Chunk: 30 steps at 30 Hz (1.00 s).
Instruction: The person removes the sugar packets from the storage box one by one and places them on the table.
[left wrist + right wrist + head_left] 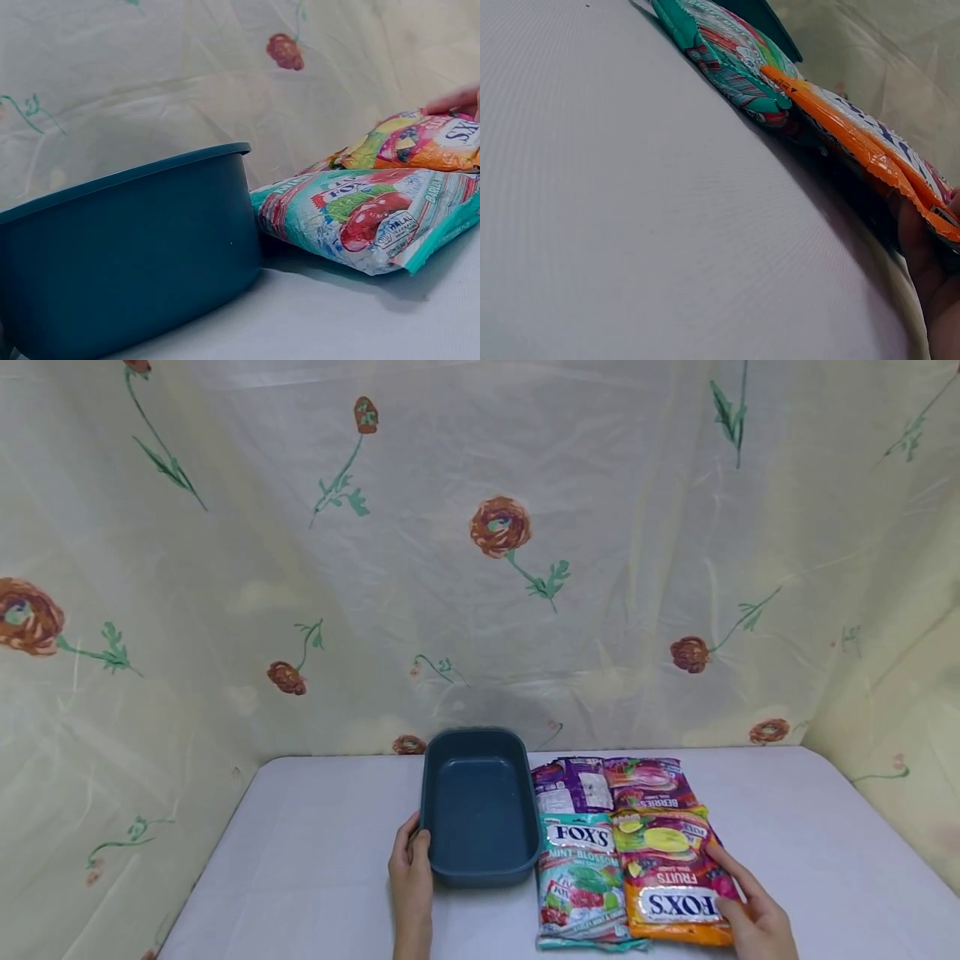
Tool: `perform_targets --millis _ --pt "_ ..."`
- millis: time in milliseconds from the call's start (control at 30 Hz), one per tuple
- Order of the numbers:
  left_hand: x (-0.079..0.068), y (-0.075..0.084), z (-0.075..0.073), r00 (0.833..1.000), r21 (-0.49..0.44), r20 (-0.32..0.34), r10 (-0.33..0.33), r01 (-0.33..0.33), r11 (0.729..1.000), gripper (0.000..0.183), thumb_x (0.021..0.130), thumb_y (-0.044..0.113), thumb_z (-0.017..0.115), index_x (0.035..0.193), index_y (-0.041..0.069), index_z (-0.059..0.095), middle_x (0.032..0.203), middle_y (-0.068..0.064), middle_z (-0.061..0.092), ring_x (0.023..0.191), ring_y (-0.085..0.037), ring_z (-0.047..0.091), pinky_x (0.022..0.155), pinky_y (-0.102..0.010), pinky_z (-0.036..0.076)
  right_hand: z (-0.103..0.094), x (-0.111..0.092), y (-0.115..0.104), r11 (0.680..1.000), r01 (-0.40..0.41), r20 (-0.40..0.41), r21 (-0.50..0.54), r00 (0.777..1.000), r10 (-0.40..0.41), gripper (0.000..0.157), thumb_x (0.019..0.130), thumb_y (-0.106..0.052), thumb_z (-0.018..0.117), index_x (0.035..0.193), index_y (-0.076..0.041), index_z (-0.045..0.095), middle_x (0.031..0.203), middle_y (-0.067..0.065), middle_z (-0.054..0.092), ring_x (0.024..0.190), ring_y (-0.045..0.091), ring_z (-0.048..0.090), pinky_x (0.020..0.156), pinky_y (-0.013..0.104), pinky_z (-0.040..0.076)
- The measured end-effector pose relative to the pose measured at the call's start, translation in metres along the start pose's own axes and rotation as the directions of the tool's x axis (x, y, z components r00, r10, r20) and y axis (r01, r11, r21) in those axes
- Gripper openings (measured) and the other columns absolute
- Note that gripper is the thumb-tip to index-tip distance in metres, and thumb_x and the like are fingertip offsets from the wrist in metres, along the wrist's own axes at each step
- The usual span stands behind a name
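Observation:
A dark blue plastic tub (482, 806) stands on the table, and my left hand (412, 864) holds it at its left side, near the front corner. To the right of the tub lie several candy bags. My right hand (756, 910) grips the right edge of the orange Fox's Fruits candy bag (667, 872); in the right wrist view a finger (919, 240) is under the edge of this bag. Beside it is the teal Mint Blossom candy bag (581, 885), close against the tub. Behind these are the purple Berries candy bag (651, 783) and a purple-and-white candy bag (573, 783).
A white-covered table (322, 860) extends to both sides of the tub and bags. Flower-printed cloth (600, 568) hangs behind the table and along its left and right sides. The tub's far end is close to the back cloth.

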<state>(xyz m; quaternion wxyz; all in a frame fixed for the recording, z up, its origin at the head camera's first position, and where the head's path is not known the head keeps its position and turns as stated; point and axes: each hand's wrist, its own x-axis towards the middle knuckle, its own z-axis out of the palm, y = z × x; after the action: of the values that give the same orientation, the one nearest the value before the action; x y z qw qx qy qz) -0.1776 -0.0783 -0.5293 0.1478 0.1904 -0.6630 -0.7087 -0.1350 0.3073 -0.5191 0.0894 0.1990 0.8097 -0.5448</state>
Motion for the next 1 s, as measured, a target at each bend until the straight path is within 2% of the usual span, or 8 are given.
perform_targets --millis 233,333,400,467,667,800,933,1000 --pt "0.002 0.001 0.003 1.0 -0.003 0.0 -0.007 0.007 1.0 0.038 0.095 0.019 0.046 0.132 0.012 0.053 0.14 -0.014 0.049 0.132 -0.028 0.044 0.111 -0.048 0.035 -0.007 0.003 0.01 0.997 -0.028 -0.027 -0.07 0.999 0.026 0.064 0.096 -0.015 0.039 0.15 -0.039 0.015 0.16 0.01 0.01 0.124 0.029 0.037 0.071 0.009 0.046" --pt "0.003 0.0 0.004 1.0 -0.008 0.002 -0.005 0.005 1.0 0.038 0.095 0.019 0.046 0.132 0.011 0.053 0.14 -0.015 0.049 0.132 -0.029 0.044 0.111 -0.049 0.035 -0.008 0.005 0.013 0.988 0.04 0.017 -0.149 0.999 -0.038 0.066 0.096 -0.013 0.037 0.152 -0.035 0.009 0.159 0.016 0.006 0.132 0.038 0.03 0.097 0.033 0.049" --pt "0.003 0.0 0.005 1.0 -0.007 0.005 -0.005 0.005 1.0 0.038 0.095 0.018 0.046 0.132 0.011 0.053 0.14 -0.015 0.049 0.133 -0.029 0.044 0.111 -0.049 0.035 -0.008 0.005 0.015 0.974 0.084 0.036 -0.208 0.996 -0.078 0.067 0.095 -0.012 0.037 0.152 -0.032 0.007 0.158 0.02 0.004 0.136 0.045 0.024 0.107 0.053 0.038" --pt "0.003 -0.001 0.004 1.0 -0.004 0.009 -0.01 0.01 1.0 0.039 0.095 0.019 0.046 0.132 0.011 0.053 0.141 -0.014 0.049 0.133 -0.028 0.043 0.111 -0.049 0.035 -0.006 0.006 0.017 0.956 0.111 0.037 -0.273 0.994 -0.105 0.069 0.094 -0.01 0.038 0.153 -0.028 0.007 0.158 0.02 0.005 0.139 0.048 0.017 0.109 0.065 0.023" --pt "0.001 -0.003 0.004 1.0 0.004 0.017 -0.014 0.013 1.0 0.039 0.096 0.02 0.045 0.134 0.011 0.051 0.141 -0.016 0.048 0.133 -0.03 0.043 0.11 -0.049 0.035 -0.005 0.011 0.02 0.885 0.148 0.068 -0.441 0.989 -0.132 0.069 0.092 -0.011 0.041 0.153 -0.015 0.007 0.153 0.028 0.012 0.134 0.049 0.021 0.107 0.067 0.023" --pt "0.002 -0.003 0.005 1.0 0.007 0.012 -0.013 0.013 1.0 0.039 0.096 0.02 0.046 0.134 0.012 0.052 0.141 -0.015 0.048 0.133 -0.029 0.043 0.11 -0.049 0.036 -0.005 0.015 0.018 0.852 0.182 0.078 -0.49 0.983 -0.165 0.069 0.09 -0.011 0.041 0.152 -0.01 0.011 0.151 0.031 0.012 0.132 0.05 0.02 0.106 0.069 0.022" --pt "0.007 -0.004 0.005 1.0 0.005 0.016 0.01 -0.01 1.0 0.038 0.096 0.019 0.046 0.133 0.011 0.053 0.141 -0.015 0.049 0.133 -0.028 0.043 0.11 -0.048 0.036 0.001 0.011 0.015 0.84 0.227 0.025 -0.493 0.969 -0.247 0.065 0.087 -0.008 0.042 0.149 -0.004 0.021 0.151 0.031 0.012 0.131 0.051 0.02 0.103 0.071 0.023" --pt "0.009 -0.005 0.004 1.0 0.018 0.019 0.021 -0.021 1.0 0.038 0.096 0.019 0.047 0.132 0.011 0.053 0.14 -0.014 0.05 0.133 -0.028 0.044 0.11 -0.047 0.036 0.006 0.008 0.015 0.832 0.271 -0.033 -0.483 0.944 -0.327 0.061 0.086 -0.006 0.043 0.145 0.0 0.028 0.15 0.03 0.016 0.13 0.052 0.023 0.102 0.071 0.024"
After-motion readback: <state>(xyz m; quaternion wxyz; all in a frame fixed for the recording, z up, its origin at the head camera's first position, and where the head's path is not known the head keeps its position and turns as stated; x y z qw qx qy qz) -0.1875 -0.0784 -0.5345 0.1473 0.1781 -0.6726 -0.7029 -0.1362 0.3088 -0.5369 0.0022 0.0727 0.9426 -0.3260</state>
